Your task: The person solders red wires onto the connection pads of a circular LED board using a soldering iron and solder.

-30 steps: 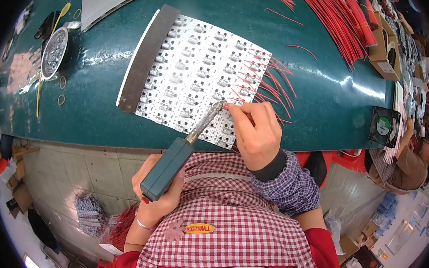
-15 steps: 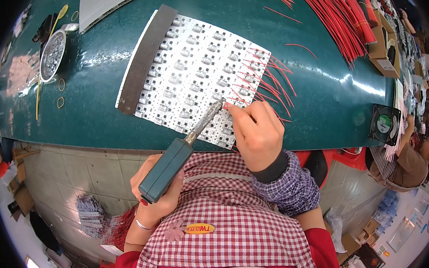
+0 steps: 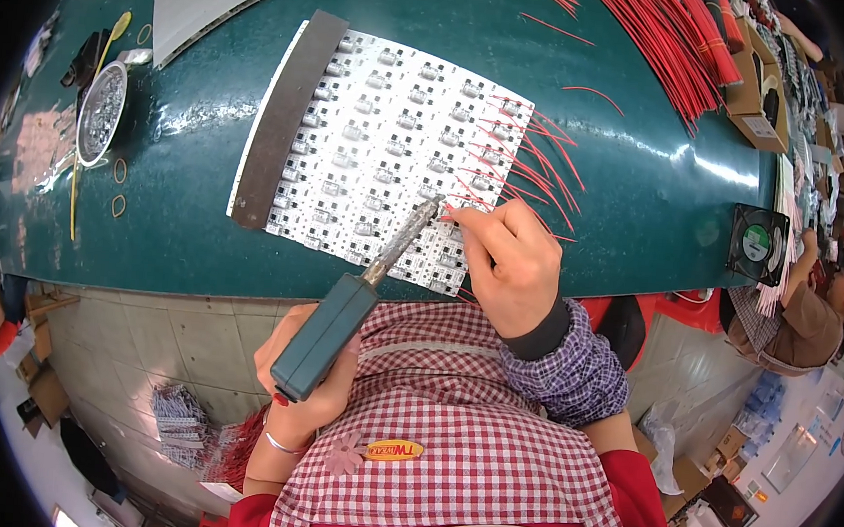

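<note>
My left hand (image 3: 333, 387) is wrapped round a dark green soldering gun (image 3: 327, 330), whose long metal tip rests at the lower right part of a white circuit board panel (image 3: 364, 134). Close by that tip, my right hand (image 3: 517, 275) pinches a short red wire (image 3: 448, 212) between thumb and forefinger, just above the panel. Rows of small black and silver components cover the panel. Several red wires (image 3: 536, 174) stick out past its right edge. A dark brown bar (image 3: 291, 122) lies across its left side. Part of the panel is hidden under my right hand.
Bundles of red wire (image 3: 653, 45) lie at the far right beside a cardboard box (image 3: 759, 91). A black fan (image 3: 758, 246) stands at the right edge of the green table (image 3: 183, 188). At left are a metal bowl (image 3: 103, 114) and rubber bands. A person (image 3: 800, 314) sits at right.
Very little differs. My right hand has shifted slightly right and down with the red wire, while the soldering gun's tip stays at nearly the same spot.
</note>
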Available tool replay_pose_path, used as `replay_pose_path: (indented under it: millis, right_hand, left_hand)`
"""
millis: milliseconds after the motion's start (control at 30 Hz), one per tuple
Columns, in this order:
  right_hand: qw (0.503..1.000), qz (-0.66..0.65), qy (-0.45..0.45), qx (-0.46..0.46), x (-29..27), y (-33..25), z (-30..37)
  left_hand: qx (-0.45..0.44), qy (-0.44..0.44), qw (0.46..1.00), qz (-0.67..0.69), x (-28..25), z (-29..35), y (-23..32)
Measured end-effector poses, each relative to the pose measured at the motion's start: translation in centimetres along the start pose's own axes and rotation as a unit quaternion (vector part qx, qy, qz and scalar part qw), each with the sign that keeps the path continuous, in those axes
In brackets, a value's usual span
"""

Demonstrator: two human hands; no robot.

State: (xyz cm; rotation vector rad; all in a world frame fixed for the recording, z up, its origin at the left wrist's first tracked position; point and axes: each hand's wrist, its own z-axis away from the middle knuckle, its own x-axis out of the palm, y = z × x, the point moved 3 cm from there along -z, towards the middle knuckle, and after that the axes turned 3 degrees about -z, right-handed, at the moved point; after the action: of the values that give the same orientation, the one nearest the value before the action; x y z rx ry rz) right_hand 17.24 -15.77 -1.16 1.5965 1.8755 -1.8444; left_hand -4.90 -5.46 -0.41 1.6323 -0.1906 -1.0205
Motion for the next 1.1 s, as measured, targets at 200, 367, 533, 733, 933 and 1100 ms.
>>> replay_pose_path:
  millis: [200, 367, 533, 733, 933, 1100]
  right_hand:
    - [1.000, 0.010, -0.010, 0.002, 0.1, -0.1, -0.1]
    - [1.000, 0.018, -0.008, -0.006, 0.1, -0.2, -0.2]
    - [1.000, 0.018, -0.007, -0.009, 0.1, -0.1, -0.2]
    - [1.000, 0.015, -0.014, -0.006, -0.1, -0.1, -0.2]
    - [1.000, 0.006, -0.010, -0.003, 0.0, -0.1, -0.2]
    - [1.000, 0.008, 0.005, -0.014, 0.1, -0.1, -0.2]
  left_hand:
    - [0.047, -0.002, 0.999, -0.018, 0.0, -1.4, 1.5]
    - [0.047, -0.004, 0.999, -0.023, -0.1, -1.5, 1.6]
    - [0.048, -0.001, 0.999, -0.022, 0.0, -1.4, 1.2]
    - [0.026, 0.010, 0.999, -0.022, -0.1, -0.3, 0.2]
    - [0.043, 0.004, 0.999, -0.016, -0.1, -0.5, 0.6]
    - [0.011, 0.007, 1.000, -0.008, -0.2, 0.1, 0.1]
